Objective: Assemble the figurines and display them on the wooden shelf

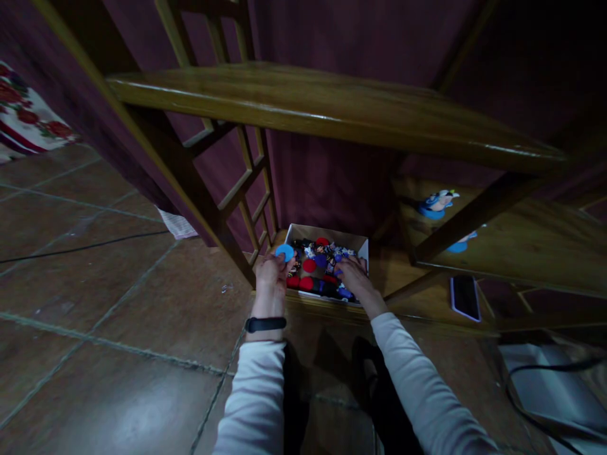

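Observation:
An open cardboard box stands on the low wooden shelf, filled with small figurines on red, dark blue and black round bases. At the box's left end, my left hand is closed on a figurine with a light blue round base; the base faces up and the figure under it is mostly hidden. My right hand reaches into the right side of the box, its fingers bent down among blue-based figurines. What those fingers grip is too small and dark to make out.
A wooden rail crosses above the box, and a lattice panel flanks it on the left. Figurines with blue bases stand on a wooden shelf to the right. A phone lies below them. A cable runs over the tiled floor.

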A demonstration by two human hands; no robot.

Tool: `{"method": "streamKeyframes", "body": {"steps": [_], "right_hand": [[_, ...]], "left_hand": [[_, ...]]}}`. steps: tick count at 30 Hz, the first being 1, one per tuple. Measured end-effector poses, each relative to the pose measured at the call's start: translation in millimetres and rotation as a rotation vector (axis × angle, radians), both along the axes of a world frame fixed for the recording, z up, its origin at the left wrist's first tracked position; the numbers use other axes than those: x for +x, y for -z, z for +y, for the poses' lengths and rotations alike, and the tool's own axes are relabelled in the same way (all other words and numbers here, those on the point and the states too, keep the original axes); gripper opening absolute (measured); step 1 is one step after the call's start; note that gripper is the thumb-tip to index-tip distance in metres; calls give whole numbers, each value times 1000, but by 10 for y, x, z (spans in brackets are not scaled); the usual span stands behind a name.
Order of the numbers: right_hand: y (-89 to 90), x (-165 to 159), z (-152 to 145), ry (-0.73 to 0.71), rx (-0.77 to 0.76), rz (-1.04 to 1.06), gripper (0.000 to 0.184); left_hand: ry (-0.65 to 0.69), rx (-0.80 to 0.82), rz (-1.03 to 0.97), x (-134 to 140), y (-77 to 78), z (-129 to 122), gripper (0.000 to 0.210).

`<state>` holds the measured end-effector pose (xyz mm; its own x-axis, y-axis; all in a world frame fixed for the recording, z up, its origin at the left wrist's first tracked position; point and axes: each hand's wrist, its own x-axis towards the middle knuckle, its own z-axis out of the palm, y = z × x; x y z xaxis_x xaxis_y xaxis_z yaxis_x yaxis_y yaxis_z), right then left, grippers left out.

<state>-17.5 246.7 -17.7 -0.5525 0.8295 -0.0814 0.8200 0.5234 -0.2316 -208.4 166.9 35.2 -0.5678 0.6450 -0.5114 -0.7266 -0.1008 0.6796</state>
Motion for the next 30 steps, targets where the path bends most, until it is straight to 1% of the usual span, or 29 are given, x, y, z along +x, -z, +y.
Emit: {"method": "streamKeyframes", "body": {"steps": [3,6,9,11,14,16,17,18,20,23,26,28,30], "right_hand": [[-23,17,81,81,-19,126,20],[-13,17,165,173,-70,304,20],[-7,11,235,306,-184,537,21],[-37,10,267,375,-274,711,22],[-121,17,289,392,-423,933,25],[-170,28,292,374,-498,1005,27],[-185,38,291,366,-507,1003,27],[-193,52,287,357,-492,972,26],[-192,99,266,321,-414,828,22],[-167,204,180,167,-278,471,20],[-138,288,53,8,-144,111,26],[-111,299,-21,-51,-91,-37,29],[-73,273,-69,-85,-85,-119,28]], "left_hand": [[0,0,-30,6,-10,-1,20],[20,8,-31,-6,-5,-5,20],[26,16,1,-23,2,-9,19],[29,24,25,-28,2,-10,20],[29,27,31,-25,-13,-17,22],[24,25,22,-21,-29,-26,22],[22,25,18,-20,-38,-31,22],[22,25,15,-20,-46,-36,22],[23,26,9,-23,-60,-44,21],[19,30,4,-29,-73,-43,21],[21,39,7,-28,-79,-31,21],[19,44,10,-23,-80,-21,22],[18,45,9,-19,-77,-14,22]]}}
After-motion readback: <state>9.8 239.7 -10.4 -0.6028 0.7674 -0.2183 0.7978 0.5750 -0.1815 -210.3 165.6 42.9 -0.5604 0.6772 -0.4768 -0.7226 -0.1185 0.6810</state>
